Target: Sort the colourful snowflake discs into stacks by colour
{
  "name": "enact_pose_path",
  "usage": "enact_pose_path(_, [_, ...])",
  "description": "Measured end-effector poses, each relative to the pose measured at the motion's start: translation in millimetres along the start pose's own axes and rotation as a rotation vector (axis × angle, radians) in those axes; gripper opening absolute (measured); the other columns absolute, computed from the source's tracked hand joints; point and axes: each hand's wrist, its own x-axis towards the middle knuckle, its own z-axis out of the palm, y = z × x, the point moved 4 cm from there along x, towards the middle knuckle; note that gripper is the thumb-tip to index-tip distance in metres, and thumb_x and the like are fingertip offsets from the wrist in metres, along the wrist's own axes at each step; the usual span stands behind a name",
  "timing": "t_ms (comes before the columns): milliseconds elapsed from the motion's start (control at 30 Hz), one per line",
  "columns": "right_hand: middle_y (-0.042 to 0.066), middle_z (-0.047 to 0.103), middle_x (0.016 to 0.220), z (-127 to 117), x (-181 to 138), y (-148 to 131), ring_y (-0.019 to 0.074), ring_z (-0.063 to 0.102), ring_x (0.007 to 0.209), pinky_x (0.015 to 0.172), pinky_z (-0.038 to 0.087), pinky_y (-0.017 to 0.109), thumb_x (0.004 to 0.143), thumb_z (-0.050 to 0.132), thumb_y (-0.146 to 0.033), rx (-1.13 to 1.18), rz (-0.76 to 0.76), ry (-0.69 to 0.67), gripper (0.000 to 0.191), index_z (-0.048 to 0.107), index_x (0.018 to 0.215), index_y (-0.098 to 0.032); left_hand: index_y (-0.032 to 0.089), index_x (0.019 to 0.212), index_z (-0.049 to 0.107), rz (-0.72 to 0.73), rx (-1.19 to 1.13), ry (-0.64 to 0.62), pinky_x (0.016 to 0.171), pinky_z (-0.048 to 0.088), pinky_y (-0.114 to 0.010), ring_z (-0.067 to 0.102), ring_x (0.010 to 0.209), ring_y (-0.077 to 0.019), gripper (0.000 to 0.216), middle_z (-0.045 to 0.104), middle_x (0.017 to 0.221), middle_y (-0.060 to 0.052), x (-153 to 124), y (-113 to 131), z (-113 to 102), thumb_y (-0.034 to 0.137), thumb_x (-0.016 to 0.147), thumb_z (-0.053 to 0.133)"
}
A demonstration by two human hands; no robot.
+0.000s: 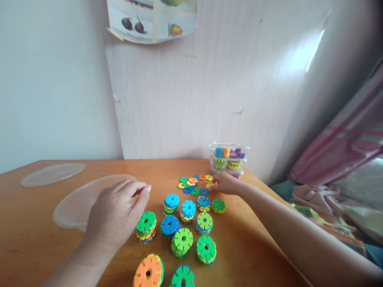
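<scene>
My left hand [115, 213] is raised over the table on the left, thumb and index fingertip pressed together. Nothing shows in that pinch. Further back on the right, my right hand [226, 183] reaches down with its fingers closed at the edge of a yellow notched disc [209, 185], part of which they hide. Beside it lie loose notched discs, among them an orange disc [202, 177] and a blue disc [204, 192]. Several stacks of such discs stand nearer, including a green-topped stack [146, 222] close to my left hand and an orange-topped stack [149, 273] in front.
Stacked clear plastic boxes [229, 153] with colourful pieces inside stand at the back right, behind my right hand. Two translucent round lids [70, 203] lie on the wooden table [26, 223] at left. A wall rises behind it, and cloth [308, 199] is heaped beyond the right edge.
</scene>
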Motion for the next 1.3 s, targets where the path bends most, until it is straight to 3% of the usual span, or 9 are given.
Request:
enact_pose_path(167, [0.0, 0.062, 0.061, 7, 6, 0, 0.0163, 0.055, 0.061, 0.051, 0.028, 0.027, 0.072, 0.077, -0.043, 0.005, 0.02, -0.05, 0.026, 0.069, 0.07, -0.018, 0.024, 0.087, 0.063, 0.006, -0.007, 0.021, 0.078, 0.044, -0.034, 0.065, 0.086, -0.0209, 0.023, 0.071, 0.087, -0.001, 0, 1, -1, 0.04, 0.099, 0.051])
enact_pose_path(333, [-0.003, 0.054, 0.055, 4, -2, 6, 0.0139, 0.049, 0.058, 0.051, 0.026, 0.027, 0.069, 0.077, -0.035, 0.048, 0.005, -0.072, 0.026, 0.058, 0.06, -0.019, 0.024, 0.088, 0.064, 0.001, -0.027, 0.003, 0.079, 0.045, -0.034, 0.065, 0.087, -0.0213, 0.024, 0.071, 0.088, -0.002, 1, 3, -3, 0.04, 0.099, 0.051])
enact_pose_path(567, [-0.003, 0.055, 0.066, 0, -17, 18, 0.0145, 0.049, 0.067, 0.053, 0.026, 0.025, 0.058, 0.083, -0.025, 0.196, 0.045, 0.02, 0.034, 0.052, 0.07, -0.021, 0.023, 0.087, 0.063, 0.012, -0.027, 0.013, 0.079, 0.045, -0.034, 0.065, 0.087, -0.021, 0.024, 0.07, 0.087, -0.002, 0, 3, -2, 0.04, 0.099, 0.051])
enact_pose_path(733, [-0.003, 0.053, 0.064, -3, -29, 24, 0.0131, 0.052, 0.061, 0.051, 0.035, 0.024, 0.072, 0.068, -0.022, 0.443, 0.087, 0.041, 0.019, 0.05, 0.076, -0.021, 0.023, 0.088, 0.063, 0.005, -0.025, -0.01, 0.079, 0.045, -0.034, 0.065, 0.087, -0.0212, 0.024, 0.07, 0.088, -0.002, 1, 1, 0, 0.041, 0.099, 0.051])
enact_pose_path(867, [-0.003, 0.055, 0.063, -11, -52, 19, 0.0127, 0.052, 0.056, 0.05, 0.039, 0.024, 0.078, 0.059, -0.029, 0.641, 0.062, -0.007, 0.011, 0.053, 0.084, -0.022, 0.023, 0.087, 0.063, 0.005, -0.027, 0.006, 0.082, 0.045, -0.035, 0.065, 0.088, -0.0216, 0.024, 0.07, 0.089, -0.002, 1, 1, -2, 0.041, 0.099, 0.051])
enact_pose_path(1033, [-0.003, 0.055, 0.062, -13, -79, -6, 0.0116, 0.049, 0.054, 0.047, 0.033, 0.024, 0.071, 0.066, -0.028, 0.869, 0.062, -0.163, 0.017, 0.055, 0.082, -0.021, 0.023, 0.087, 0.064, 0.004, -0.029, 0.0, 0.083, 0.045, -0.035, 0.065, 0.089, -0.0221, 0.025, 0.07, 0.09, -0.002, 1, 0, -1, 0.041, 0.099, 0.05])
enact_pose_path(1133, [-0.003, 0.056, 0.067, -11, -82, -15, 0.0113, 0.051, 0.057, 0.048, 0.033, 0.023, 0.072, 0.065, -0.025, 0.788, 0.089, -0.164, 0.014, 0.055, 0.081, -0.021, 0.024, 0.087, 0.064, -0.009, -0.032, -0.019, 0.081, 0.045, -0.035, 0.065, 0.089, -0.0221, 0.026, 0.07, 0.089, -0.002, 1, 0, 0, 0.041, 0.099, 0.049])
enact_pose_path(1300, [0.0, 0.061, 0.078, -14, -67, -6, 0.0135, 0.057, 0.066, 0.053, 0.04, 0.023, 0.075, 0.064, -0.024, 0.543, 0.1, -0.02, 0.012, 0.057, 0.085, -0.021, 0.024, 0.086, 0.063, -0.005, -0.042, 0.0, 0.081, 0.045, -0.035, 0.065, 0.088, -0.0217, 0.025, 0.07, 0.089, -0.002, 1, 0, -2, 0.041, 0.099, 0.05])
